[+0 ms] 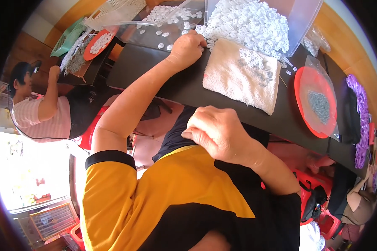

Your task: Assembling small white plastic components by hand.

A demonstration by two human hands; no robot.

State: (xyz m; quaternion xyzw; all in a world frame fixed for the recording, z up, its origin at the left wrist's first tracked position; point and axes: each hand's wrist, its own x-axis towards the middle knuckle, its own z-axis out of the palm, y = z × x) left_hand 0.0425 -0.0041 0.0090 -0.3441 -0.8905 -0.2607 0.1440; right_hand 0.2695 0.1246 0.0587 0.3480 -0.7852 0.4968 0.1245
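My left hand (188,49) rests at the table's far side, closed, beside the heap of small white plastic pieces. Its fingertips face away, and whatever they hold is hidden. Held up in front of my body, my right hand (220,133) has its fingers curled in against the thumb; I cannot make out anything in them. A clear plastic bin (303,25) lies tipped, with many small white pieces (247,27) spilling from it. Just in front, a cream towel (228,79) carries some white pieces and a scatter of small grey metal bits (264,75).
To the right, a red plate (299,96) holds small metal pins (319,106) on a plastic sheet. Purple strips (359,121) hang beyond it. At left a clear tray (130,35) has more white pieces. A co-worker (42,100) sits left; another person (360,205) is at right.
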